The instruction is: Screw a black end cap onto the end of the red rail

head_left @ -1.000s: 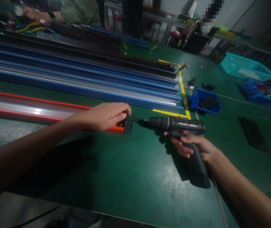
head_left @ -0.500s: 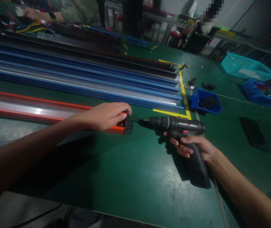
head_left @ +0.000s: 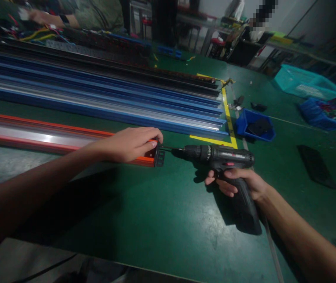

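My left hand [head_left: 132,144] is closed over the right end of a long orange-edged metal profile [head_left: 47,135], with thumb and fingertips at its black end cap [head_left: 159,158]. My right hand [head_left: 238,182] grips a black cordless drill [head_left: 229,156] by its handle, with fingers near the trigger. From the chuck a long thin bit [head_left: 172,148] points left, its tip at the upper part of the end cap. Whether a screw sits at the tip is too small to tell.
Several blue profiles [head_left: 103,106] lie side by side behind, ending near yellow tape [head_left: 228,114]. To the right are a small blue bin [head_left: 254,125], a teal basket [head_left: 306,83], a blue basket [head_left: 328,114] and a flat black piece [head_left: 315,166]. Another person's hand [head_left: 42,17] is among wires at the far left.
The fingers of my right hand have shifted at the drill's trigger, with the foremost ones now lower and further out. The drill, profile and my left hand stay practically in place.
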### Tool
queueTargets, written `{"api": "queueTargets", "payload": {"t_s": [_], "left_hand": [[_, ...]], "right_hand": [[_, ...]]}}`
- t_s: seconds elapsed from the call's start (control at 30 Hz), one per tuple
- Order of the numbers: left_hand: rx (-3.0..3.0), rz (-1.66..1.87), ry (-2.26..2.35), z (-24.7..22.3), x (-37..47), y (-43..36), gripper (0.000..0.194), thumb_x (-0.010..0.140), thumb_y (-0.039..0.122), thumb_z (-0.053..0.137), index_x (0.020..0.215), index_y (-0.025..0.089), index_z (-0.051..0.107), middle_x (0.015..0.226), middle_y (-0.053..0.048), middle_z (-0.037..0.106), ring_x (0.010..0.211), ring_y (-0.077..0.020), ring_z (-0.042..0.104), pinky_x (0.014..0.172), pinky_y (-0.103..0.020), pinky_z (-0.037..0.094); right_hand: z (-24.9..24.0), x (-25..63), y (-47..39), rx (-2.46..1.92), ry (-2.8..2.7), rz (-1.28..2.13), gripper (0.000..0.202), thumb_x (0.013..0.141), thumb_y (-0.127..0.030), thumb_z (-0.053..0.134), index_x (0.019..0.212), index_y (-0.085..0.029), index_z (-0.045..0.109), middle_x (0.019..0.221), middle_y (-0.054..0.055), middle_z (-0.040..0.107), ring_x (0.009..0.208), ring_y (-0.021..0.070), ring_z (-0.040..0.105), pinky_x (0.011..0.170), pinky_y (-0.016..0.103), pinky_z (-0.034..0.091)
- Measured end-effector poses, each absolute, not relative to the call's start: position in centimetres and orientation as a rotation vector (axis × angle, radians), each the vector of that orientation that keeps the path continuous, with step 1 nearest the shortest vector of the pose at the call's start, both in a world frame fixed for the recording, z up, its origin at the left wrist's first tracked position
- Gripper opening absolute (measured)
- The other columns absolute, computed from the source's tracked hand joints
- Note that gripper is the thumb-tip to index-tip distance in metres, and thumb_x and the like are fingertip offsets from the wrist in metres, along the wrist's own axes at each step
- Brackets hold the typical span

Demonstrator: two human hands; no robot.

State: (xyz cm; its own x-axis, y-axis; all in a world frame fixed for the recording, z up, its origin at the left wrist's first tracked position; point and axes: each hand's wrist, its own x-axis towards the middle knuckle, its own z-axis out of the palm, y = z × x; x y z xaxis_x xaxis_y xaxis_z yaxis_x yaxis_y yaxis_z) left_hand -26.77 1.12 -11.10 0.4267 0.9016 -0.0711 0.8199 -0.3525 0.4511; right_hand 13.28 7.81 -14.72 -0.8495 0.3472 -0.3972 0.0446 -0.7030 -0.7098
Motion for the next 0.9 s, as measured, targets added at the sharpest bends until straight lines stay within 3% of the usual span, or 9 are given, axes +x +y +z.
{"api": "queueTargets", "payload": {"t_s": [0.23,0.9], "left_hand": [[2.246,0.256,1.468,-11.05,-26.65,1.13,0.033,0.109,0.041,0.037,0.121,0.023,0.062,0.115,-0.005,0.069,0.101,-0.0232,0.065,0.089,-0.034,0.045],[2.258,0.266,1.475,-11.08,-26.66,1.07,0.031,0.106,0.040,0.044,0.123,0.023,0.063,0.120,-0.006,0.072,0.106,-0.0247,0.067,0.091,-0.034,0.046]], "right_hand": [[-14.85,13.19,7.83,-0.714,-1.150,2.625,0.029,0.093,-0.024,0.079,0.113,-0.005,0.083,0.105,0.018,0.084,0.053,0.0062,0.057,0.059,0.020,0.060],[-15.05,13.09,7.80,-0.627,-1.176,2.628,0.028,0.096,-0.026,0.077,0.114,-0.006,0.082,0.103,0.015,0.083,0.054,0.0054,0.054,0.060,0.019,0.061]]}}
